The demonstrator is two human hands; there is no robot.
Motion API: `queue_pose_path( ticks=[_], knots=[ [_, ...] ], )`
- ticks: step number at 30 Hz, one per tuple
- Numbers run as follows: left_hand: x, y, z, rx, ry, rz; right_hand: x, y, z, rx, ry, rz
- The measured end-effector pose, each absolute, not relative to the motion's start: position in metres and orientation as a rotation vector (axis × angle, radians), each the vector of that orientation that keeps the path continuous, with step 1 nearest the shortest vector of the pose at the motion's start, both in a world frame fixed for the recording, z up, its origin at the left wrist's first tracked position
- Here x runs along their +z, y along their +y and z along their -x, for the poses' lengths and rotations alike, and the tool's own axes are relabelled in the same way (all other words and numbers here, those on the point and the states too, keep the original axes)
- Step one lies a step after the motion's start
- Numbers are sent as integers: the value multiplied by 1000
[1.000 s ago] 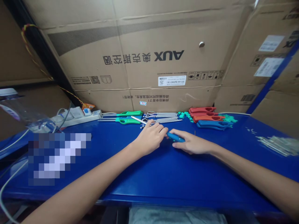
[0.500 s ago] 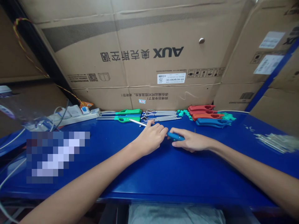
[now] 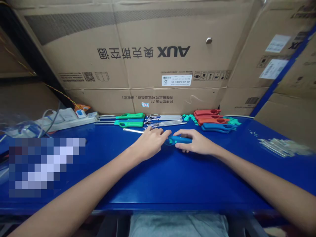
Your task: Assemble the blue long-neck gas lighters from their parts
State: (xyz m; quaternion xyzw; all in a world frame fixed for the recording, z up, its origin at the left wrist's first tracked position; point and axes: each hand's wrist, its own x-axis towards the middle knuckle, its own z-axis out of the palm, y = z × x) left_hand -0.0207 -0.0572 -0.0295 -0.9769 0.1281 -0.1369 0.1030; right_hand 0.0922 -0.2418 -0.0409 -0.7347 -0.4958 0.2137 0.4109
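A blue-handled long-neck lighter (image 3: pixel 184 140) is held between my two hands above the blue table, lying nearly level. My right hand (image 3: pixel 201 142) grips the back of its handle, thumb below and fingers over the top. My left hand (image 3: pixel 149 143) is closed around the front end, and a metal tube (image 3: pixel 132 130) sticks out to the left beyond its fingers. A bit of teal green shows on the handle between the hands. My left palm hides where tube and handle meet.
Green-handled lighters (image 3: pixel 130 124) lie at the back, beside metal tubes with wires (image 3: pixel 170 121). Small teal pieces (image 3: pixel 190 118) and red handles (image 3: pixel 207 113) with blue handles (image 3: pixel 214 127) follow rightward. More metal tubes (image 3: pixel 276 146) lie far right. A power strip (image 3: pixel 71 123) stands at left; cardboard (image 3: pixel 148 65) walls the back.
The tube has tipped down to a more level angle, and teal green now shows on the handle. Both hands keep their hold. The whole view has shifted slightly.
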Motion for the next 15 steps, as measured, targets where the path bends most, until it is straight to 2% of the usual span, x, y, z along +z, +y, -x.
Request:
queue_pose_path(
  ticks=[2,5,10,15],
  knots=[
    [-29,-57,21,-326,308,2910,-45,-243,-95,281,-1367,1937],
    [-29,-58,22,-270,234,2925,-48,-245,-96,83,-1482,2023],
    [-29,-59,24,-277,174,2929,-47,-245,-92,-68,-1568,2021],
    [-31,-60,23,-261,208,2926,-46,-243,-87,-44,-1521,2035]
  ],
)
